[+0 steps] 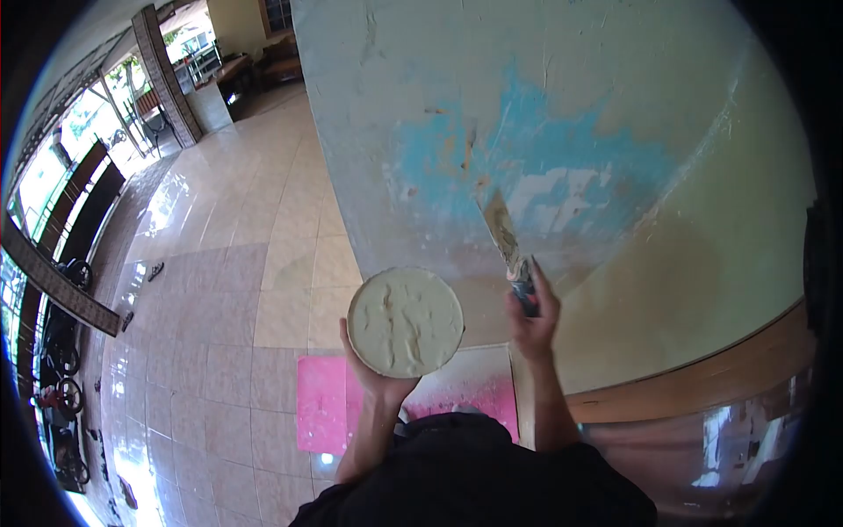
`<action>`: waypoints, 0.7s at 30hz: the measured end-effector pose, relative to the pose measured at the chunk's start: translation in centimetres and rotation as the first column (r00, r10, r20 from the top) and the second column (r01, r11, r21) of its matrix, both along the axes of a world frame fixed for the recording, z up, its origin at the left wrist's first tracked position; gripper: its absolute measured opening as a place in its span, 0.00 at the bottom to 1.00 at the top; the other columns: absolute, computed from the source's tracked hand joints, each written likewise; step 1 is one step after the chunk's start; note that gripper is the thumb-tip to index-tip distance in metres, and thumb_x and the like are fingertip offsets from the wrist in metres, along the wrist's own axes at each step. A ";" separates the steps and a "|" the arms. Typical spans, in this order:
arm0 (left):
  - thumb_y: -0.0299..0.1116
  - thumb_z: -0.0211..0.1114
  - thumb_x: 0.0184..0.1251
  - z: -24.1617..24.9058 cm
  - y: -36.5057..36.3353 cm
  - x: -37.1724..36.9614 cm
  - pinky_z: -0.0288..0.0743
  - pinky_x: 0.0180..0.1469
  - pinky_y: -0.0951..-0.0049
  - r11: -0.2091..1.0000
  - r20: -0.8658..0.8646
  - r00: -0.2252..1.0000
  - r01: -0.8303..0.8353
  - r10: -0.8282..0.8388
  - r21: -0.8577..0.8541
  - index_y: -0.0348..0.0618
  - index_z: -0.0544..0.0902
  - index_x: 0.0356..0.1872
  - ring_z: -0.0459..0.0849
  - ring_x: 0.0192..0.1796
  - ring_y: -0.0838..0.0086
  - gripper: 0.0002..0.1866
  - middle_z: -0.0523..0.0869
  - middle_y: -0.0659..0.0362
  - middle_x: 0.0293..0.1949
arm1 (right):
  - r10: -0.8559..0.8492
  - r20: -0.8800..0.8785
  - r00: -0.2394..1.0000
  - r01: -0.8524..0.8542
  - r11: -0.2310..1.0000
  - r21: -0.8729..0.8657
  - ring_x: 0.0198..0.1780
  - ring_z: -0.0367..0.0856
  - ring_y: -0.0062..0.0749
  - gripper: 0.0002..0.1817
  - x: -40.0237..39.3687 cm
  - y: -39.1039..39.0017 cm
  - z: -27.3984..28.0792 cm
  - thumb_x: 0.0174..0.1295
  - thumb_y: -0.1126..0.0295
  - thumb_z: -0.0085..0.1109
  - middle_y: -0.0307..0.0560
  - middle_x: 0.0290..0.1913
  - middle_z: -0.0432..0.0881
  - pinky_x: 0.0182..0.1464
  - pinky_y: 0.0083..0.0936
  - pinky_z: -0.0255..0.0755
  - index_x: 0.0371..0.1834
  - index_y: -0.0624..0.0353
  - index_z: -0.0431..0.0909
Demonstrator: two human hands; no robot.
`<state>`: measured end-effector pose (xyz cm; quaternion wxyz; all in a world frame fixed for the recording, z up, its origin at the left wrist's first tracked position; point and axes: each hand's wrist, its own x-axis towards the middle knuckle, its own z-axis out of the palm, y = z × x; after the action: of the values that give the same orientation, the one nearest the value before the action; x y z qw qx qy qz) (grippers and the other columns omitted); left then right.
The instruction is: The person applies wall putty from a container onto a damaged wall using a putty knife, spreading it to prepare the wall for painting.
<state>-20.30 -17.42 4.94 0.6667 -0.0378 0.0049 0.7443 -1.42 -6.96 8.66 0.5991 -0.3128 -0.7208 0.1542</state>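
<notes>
My left hand (385,379) supports a round tub of pale putty (406,323) from below and the side, its surface marked with ridges and dents. In my right hand (537,321) is a putty knife (502,235), fingers wrapped round its dark handle and the index finger stretched along it. Residue coats the blade, which points up toward the wall (562,53). The blade tip overlaps the lower part of a blue patch (544,123) where the paint has come off. White smears (553,193) lie on this patch, right of the blade.
A pink and white board (320,404) lies on the tiled floor (202,316) below my hands. A curved brown ledge (685,382) runs along the wall's foot at right. Motorbikes (66,395) and a dark gate (92,189) stand at left. Wooden furniture (281,61) is at the back.
</notes>
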 end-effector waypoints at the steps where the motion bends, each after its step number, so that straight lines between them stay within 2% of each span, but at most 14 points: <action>1: 0.68 0.48 0.62 0.5 -0.1 0.1 0.55 0.70 0.45 1.000 -0.032 0.999 0.016 -0.016 -0.012 0.54 0.65 0.70 0.63 0.70 0.56 0.40 0.65 0.58 0.69 | 0.144 0.012 0.990 -0.141 0.983 -0.120 0.31 0.73 0.28 0.24 0.7 -1.6 2.6 0.62 0.73 0.58 0.44 0.35 0.75 0.36 0.26 0.70 0.61 0.66 0.70; 2: 0.69 0.46 0.62 0.9 -0.1 0.1 0.57 0.69 0.47 0.999 -0.062 0.997 0.033 -0.035 -0.024 0.55 0.65 0.69 0.64 0.69 0.58 0.40 0.67 0.59 0.68 | 0.282 0.005 0.959 -0.272 0.932 -0.239 0.30 0.72 0.26 0.20 1.4 -2.9 4.5 0.63 0.72 0.56 0.43 0.35 0.75 0.35 0.25 0.70 0.59 0.67 0.72; 3: 0.69 0.46 0.62 0.7 -0.3 -0.1 0.57 0.69 0.47 0.999 -0.050 0.998 0.042 -0.044 -0.035 0.55 0.65 0.69 0.64 0.69 0.58 0.40 0.67 0.59 0.68 | 0.274 0.014 0.962 -0.262 0.931 -0.253 0.30 0.72 0.26 0.20 2.1 -3.8 5.3 0.63 0.72 0.56 0.43 0.35 0.75 0.35 0.25 0.70 0.59 0.67 0.72; 5: 0.69 0.46 0.62 0.9 -0.6 -0.5 0.58 0.68 0.47 0.994 -0.028 0.994 0.100 -0.101 -0.052 0.55 0.65 0.69 0.65 0.68 0.58 0.40 0.67 0.59 0.68 | 0.371 0.133 0.919 -0.228 0.776 -0.589 0.29 0.71 0.21 0.16 3.0 -5.1 6.9 0.66 0.72 0.51 0.40 0.34 0.75 0.32 0.22 0.67 0.54 0.66 0.75; 6: 0.69 0.46 0.62 1.4 -0.6 -0.7 0.59 0.67 0.47 0.991 -0.009 0.992 0.123 -0.123 -0.056 0.54 0.65 0.69 0.66 0.68 0.58 0.40 0.67 0.59 0.68 | 0.383 0.052 0.922 -0.243 0.680 -0.692 0.28 0.69 0.17 0.14 2.7 -5.6 7.7 0.68 0.71 0.49 0.38 0.32 0.75 0.32 0.18 0.65 0.53 0.65 0.77; 7: 0.69 0.46 0.62 1.2 -0.6 -0.8 0.59 0.67 0.47 0.990 -0.003 0.992 0.125 -0.125 -0.062 0.54 0.65 0.69 0.66 0.68 0.58 0.40 0.67 0.59 0.68 | 0.382 0.054 0.923 -0.238 0.675 -0.698 0.28 0.69 0.17 0.14 2.6 -5.9 8.1 0.68 0.71 0.49 0.38 0.32 0.75 0.32 0.18 0.65 0.53 0.65 0.77; 9: 0.66 0.46 0.65 0.7 -0.5 -1.3 0.59 0.68 0.47 0.982 0.008 0.983 0.185 -0.185 0.022 0.52 0.66 0.68 0.66 0.68 0.59 0.38 0.68 0.57 0.68 | 0.404 0.123 0.906 -0.155 0.588 -0.794 0.29 0.68 0.16 0.13 2.7 -6.0 8.5 0.68 0.73 0.49 0.37 0.29 0.75 0.32 0.18 0.65 0.51 0.65 0.77; 10: 0.66 0.46 0.65 -0.1 -0.2 -1.4 0.59 0.68 0.47 0.983 0.010 0.983 0.185 -0.186 0.018 0.52 0.66 0.68 0.66 0.68 0.59 0.38 0.68 0.57 0.68 | 0.404 0.122 0.906 -0.154 0.585 -0.796 0.29 0.68 0.16 0.13 3.0 -5.7 7.8 0.68 0.73 0.49 0.37 0.29 0.75 0.32 0.18 0.65 0.51 0.65 0.77; 13: 0.65 0.46 0.66 -0.7 0.0 -1.8 0.61 0.67 0.48 0.962 0.041 0.961 0.272 -0.273 0.029 0.51 0.66 0.68 0.67 0.68 0.58 0.38 0.68 0.56 0.67 | 0.483 0.201 0.852 -0.141 0.583 -0.800 0.33 0.78 0.19 0.14 4.3 -5.5 7.6 0.60 0.71 0.61 0.41 0.34 0.84 0.39 0.19 0.72 0.48 0.64 0.79; 14: 0.65 0.45 0.66 -0.8 0.1 -1.8 0.62 0.67 0.48 0.953 0.063 0.952 0.295 -0.299 0.070 0.50 0.66 0.68 0.68 0.67 0.58 0.37 0.68 0.56 0.67 | 0.481 0.201 0.853 -0.139 0.581 -0.802 0.33 0.78 0.19 0.14 4.8 -5.4 7.7 0.60 0.71 0.61 0.41 0.34 0.84 0.39 0.19 0.72 0.48 0.64 0.79; 16: 0.65 0.45 0.67 -0.9 0.2 -1.8 0.63 0.66 0.48 0.942 0.084 0.941 0.318 -0.327 0.109 0.50 0.66 0.68 0.68 0.67 0.58 0.37 0.69 0.55 0.67 | 0.464 0.309 0.831 -0.043 0.606 -0.794 0.32 0.79 0.19 0.15 5.6 -5.0 8.1 0.55 0.69 0.67 0.42 0.34 0.85 0.39 0.19 0.72 0.44 0.63 0.82; 21: 0.64 0.44 0.68 0.6 0.0 -1.7 0.63 0.66 0.47 0.938 0.030 0.942 0.329 -0.334 0.107 0.50 0.65 0.69 0.69 0.66 0.56 0.37 0.68 0.54 0.67 | 0.478 0.425 0.769 0.063 0.605 -0.794 0.31 0.78 0.18 0.13 5.7 -5.0 10.4 0.52 0.69 0.69 0.42 0.30 0.85 0.38 0.19 0.72 0.39 0.62 0.84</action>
<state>-21.95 -17.44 5.56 0.7834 -0.0206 -0.0419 0.6197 4.25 -11.97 19.10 0.1212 -0.4775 -0.7665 0.4120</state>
